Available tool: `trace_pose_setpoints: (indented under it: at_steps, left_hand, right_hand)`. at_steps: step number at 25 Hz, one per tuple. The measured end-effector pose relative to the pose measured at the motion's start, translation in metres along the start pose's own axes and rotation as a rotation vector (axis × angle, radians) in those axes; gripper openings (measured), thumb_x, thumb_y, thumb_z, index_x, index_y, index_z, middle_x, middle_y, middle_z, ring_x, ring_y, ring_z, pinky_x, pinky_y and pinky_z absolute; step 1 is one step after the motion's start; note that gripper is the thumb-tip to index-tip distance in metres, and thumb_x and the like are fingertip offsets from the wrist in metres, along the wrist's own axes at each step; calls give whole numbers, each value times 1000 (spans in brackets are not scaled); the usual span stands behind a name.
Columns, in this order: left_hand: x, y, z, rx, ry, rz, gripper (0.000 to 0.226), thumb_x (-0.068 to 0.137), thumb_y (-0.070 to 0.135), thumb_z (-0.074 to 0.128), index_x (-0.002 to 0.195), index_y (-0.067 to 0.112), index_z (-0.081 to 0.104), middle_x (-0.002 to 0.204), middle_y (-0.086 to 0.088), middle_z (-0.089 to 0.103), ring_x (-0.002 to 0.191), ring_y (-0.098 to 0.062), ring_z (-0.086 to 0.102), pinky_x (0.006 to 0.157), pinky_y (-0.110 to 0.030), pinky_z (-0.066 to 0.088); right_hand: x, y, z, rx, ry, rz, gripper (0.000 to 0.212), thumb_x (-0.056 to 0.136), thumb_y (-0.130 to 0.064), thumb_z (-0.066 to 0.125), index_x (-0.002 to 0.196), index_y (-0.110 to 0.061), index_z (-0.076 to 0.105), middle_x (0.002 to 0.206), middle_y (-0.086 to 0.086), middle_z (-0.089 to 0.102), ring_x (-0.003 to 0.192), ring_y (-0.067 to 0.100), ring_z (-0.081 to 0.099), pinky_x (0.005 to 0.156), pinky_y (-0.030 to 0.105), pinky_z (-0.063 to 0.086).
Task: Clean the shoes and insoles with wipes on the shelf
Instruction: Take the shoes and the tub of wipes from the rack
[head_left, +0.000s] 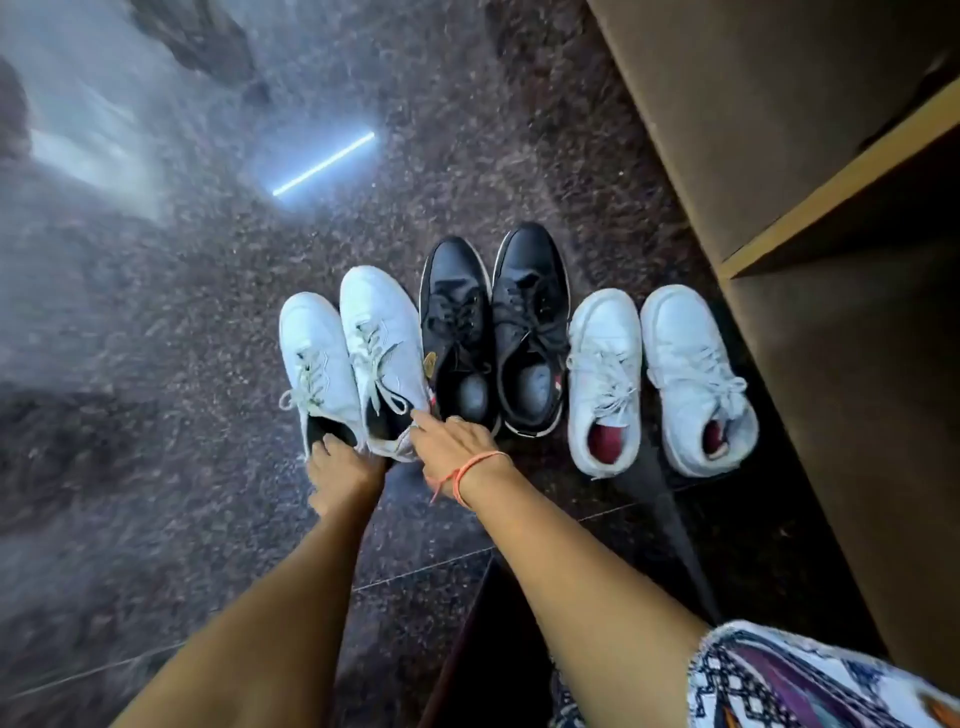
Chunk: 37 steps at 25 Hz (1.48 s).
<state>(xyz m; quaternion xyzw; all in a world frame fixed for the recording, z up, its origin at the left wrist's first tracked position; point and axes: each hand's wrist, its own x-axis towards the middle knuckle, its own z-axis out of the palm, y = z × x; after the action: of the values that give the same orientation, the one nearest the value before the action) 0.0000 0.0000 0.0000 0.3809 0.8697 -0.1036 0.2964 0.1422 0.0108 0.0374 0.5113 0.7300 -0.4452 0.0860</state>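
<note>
Three pairs of shoes stand in a row on the dark speckled floor. At the left is a white pair with dark insides: the outer shoe (314, 358) and the inner shoe (382, 348). My left hand (340, 470) grips the heel of the outer white shoe, fingers inside its opening. My right hand (452, 444), with an orange thread on the wrist, holds the heel of the inner white shoe, forefinger stretched along its rim. A black pair (493, 332) stands in the middle. Another white pair with red insoles (657, 374) stands at the right. No wipes are visible.
A wooden shelf unit (831, 197) with open compartments rises at the right, close to the rightmost shoe. A patterned garment (810, 680) shows at the bottom right. A light strip reflects on the polished floor (322, 163) beyond the shoes.
</note>
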Motion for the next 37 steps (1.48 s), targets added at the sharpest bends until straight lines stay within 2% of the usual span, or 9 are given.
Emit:
trace_pose_setpoints:
  at_steps: [5, 8, 12, 18, 21, 23, 26, 30, 37]
  left_hand:
    - [17, -19, 18, 253, -96, 103, 57, 81, 13, 61, 132, 2, 37, 137, -17, 37, 130, -33, 32, 101, -46, 39]
    - [19, -6, 14, 456, -67, 95, 40, 88, 28, 57, 123, 8, 50, 131, -15, 46, 126, -33, 37, 96, -42, 41]
    - [1, -15, 31, 528, -259, 95, 33, 92, 36, 49, 116, 15, 56, 128, -10, 54, 124, -30, 42, 102, -43, 36]
    - [-35, -15, 27, -58, -247, -68, 41, 94, 23, 45, 120, -8, 47, 126, -31, 52, 112, -42, 51, 94, -41, 40]
    - [-43, -2, -13, -181, -311, -111, 35, 87, 12, 59, 113, -10, 57, 109, -26, 60, 95, -31, 54, 79, -37, 42]
    - [-57, 14, -40, -43, -359, -82, 26, 82, 3, 66, 106, -5, 58, 99, -21, 60, 96, -28, 53, 81, -36, 43]
    - [-80, 35, -59, 227, -277, 22, 41, 83, 11, 65, 121, 0, 55, 121, -19, 57, 115, -31, 53, 97, -37, 42]
    - [-139, 48, -59, 250, -177, 32, 43, 76, 20, 64, 118, 11, 57, 124, -11, 59, 114, -31, 56, 99, -44, 41]
    - [-243, 91, -25, 565, -14, 689, 23, 93, 24, 47, 111, 23, 62, 115, -4, 62, 117, -23, 51, 97, -38, 33]
  right_hand:
    - [30, -2, 18, -114, -179, -36, 65, 97, -14, 46, 151, -12, 11, 158, 4, 10, 133, 34, 37, 107, 45, 36]
    - [42, -6, 34, -112, -118, 28, 51, 98, -6, 37, 147, -3, 23, 146, 13, 28, 129, 38, 39, 102, 44, 40]
    - [33, -7, 51, -267, -100, 106, 37, 98, -4, 32, 131, 3, 47, 133, 16, 40, 123, 38, 42, 87, 39, 47]
    - [-12, 9, 35, -177, -21, 19, 37, 94, -11, 48, 130, 0, 46, 132, 14, 44, 117, 36, 54, 91, 43, 47]
    - [-24, -6, 7, -122, 69, 5, 34, 95, -11, 47, 127, 0, 51, 130, 16, 49, 118, 37, 54, 93, 42, 46]
    - [-43, -13, -12, -98, 103, -19, 33, 94, -12, 50, 125, -1, 53, 128, 17, 52, 116, 37, 55, 92, 40, 46]
    - [-84, -19, -35, 22, 137, 12, 35, 89, -17, 58, 120, -2, 53, 124, 19, 54, 112, 37, 56, 86, 38, 47]
    - [-150, -25, -45, 81, 228, 99, 33, 86, -22, 59, 113, -4, 54, 120, 18, 53, 109, 39, 56, 83, 38, 45]
    - [-249, 2, -24, 357, 526, 656, 24, 86, -29, 56, 100, -10, 53, 113, 12, 59, 103, 36, 57, 76, 36, 44]
